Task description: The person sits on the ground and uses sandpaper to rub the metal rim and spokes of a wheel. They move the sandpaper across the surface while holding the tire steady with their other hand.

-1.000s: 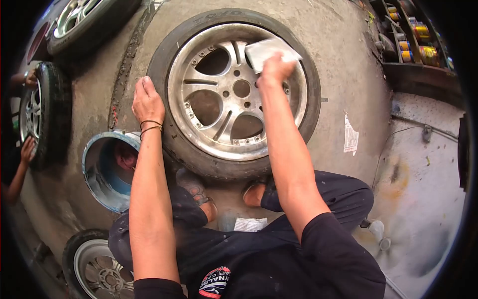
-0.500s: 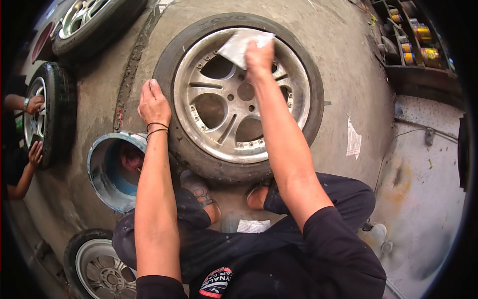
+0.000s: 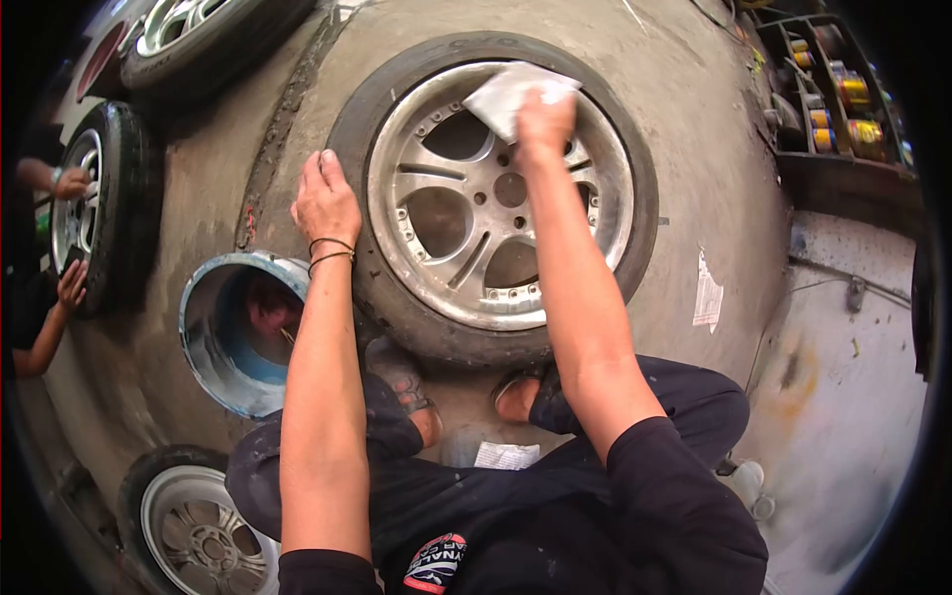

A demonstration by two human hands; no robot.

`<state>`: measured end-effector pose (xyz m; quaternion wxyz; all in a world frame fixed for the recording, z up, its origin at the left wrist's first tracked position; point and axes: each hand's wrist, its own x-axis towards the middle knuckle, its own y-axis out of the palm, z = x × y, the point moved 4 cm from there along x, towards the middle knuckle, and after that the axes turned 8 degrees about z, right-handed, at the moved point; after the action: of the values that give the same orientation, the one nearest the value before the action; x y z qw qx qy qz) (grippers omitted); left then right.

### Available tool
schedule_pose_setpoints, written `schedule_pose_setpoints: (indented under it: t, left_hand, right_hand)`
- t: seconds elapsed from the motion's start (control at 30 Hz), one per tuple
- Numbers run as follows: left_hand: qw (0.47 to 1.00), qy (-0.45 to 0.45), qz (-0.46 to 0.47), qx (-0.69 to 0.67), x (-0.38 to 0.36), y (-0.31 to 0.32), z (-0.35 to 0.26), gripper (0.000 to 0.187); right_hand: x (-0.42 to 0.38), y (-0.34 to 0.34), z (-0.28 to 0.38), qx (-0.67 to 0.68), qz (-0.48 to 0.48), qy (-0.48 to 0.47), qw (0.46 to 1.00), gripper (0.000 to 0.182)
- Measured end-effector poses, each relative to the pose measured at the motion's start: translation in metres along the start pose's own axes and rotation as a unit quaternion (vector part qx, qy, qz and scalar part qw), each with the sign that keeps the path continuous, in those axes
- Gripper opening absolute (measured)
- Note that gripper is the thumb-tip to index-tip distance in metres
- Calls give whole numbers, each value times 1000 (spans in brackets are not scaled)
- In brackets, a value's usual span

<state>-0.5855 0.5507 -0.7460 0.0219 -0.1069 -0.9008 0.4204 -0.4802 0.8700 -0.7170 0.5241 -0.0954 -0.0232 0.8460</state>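
A car wheel (image 3: 466, 266) with a black tyre (image 3: 635, 178) lies flat on the floor before me, its silver rim worn and dull. My right hand (image 3: 545, 121) presses a white paper-like sheet (image 3: 501, 97) against the far part of the rim; the hand is slightly blurred. Part of the sheet is hidden under my fingers. My left hand (image 3: 327, 198), with a dark band at the wrist, is at the tyre's left edge. Its fingers are stretched out, holding nothing.
A blue-rimmed bucket (image 3: 213, 297) with something reddish inside stands left of my knee. More wheels (image 3: 203, 535) lie or stand at the left, where another person's hands (image 3: 71, 286) touch an upright tyre (image 3: 124, 208). Cans (image 3: 865, 139) fill a shelf at right. Paper scraps (image 3: 707, 293) lie about.
The whole view has shifted slightly, placing the wheel and both hands farther right. My right hand and the sheet stay at the far rim; my left hand stays beside the tyre.
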Motion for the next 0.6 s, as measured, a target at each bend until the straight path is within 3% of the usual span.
schedule_pose_setpoints:
  t: [0.03,0.1,0.13,0.2,0.27,0.3,0.33,0.4,0.53,0.57,0.6]
  left_hand:
    - [1000,-5,1,1,-3,-1,1,54]
    - [1000,-7,11,-8,-1,-3,-4,54]
    - [1000,-6,11,-8,-1,-3,-6,54]
    - [999,-27,19,1,-2,-5,-6,55]
    - [1000,-23,12,-1,3,-4,-5,56]
    - [1000,-14,12,-5,0,-3,-3,56]
    - [1000,-14,13,-4,-2,-3,-3,56]
    - [1000,-19,15,-5,-1,-3,-5,57]
    - [1000,-27,8,2,1,-3,0,57]
    - [1000,-28,13,-2,1,-3,0,58]
    - [999,-28,18,-9,0,-2,-1,58]
  right_hand:
    - [-1,1,-10,-3,3,4,1000,41]
    - [-6,-1,-3,-161,-34,-126,978,39]
    - [-18,15,-5,-203,27,-135,969,39]
    - [-18,10,2,-238,26,-114,964,38]
    - [-10,2,-4,-80,-44,-51,995,37]
    - [-8,6,-7,-81,-28,-30,996,36]
    - [-14,14,-6,-172,10,-75,982,37]
    - [-34,43,-12,-176,209,-96,957,42]
    - [-35,38,-16,-197,102,-18,975,46]
    - [-36,45,-23,-134,186,-103,968,43]
    - [-37,40,-17,-137,187,-102,967,43]
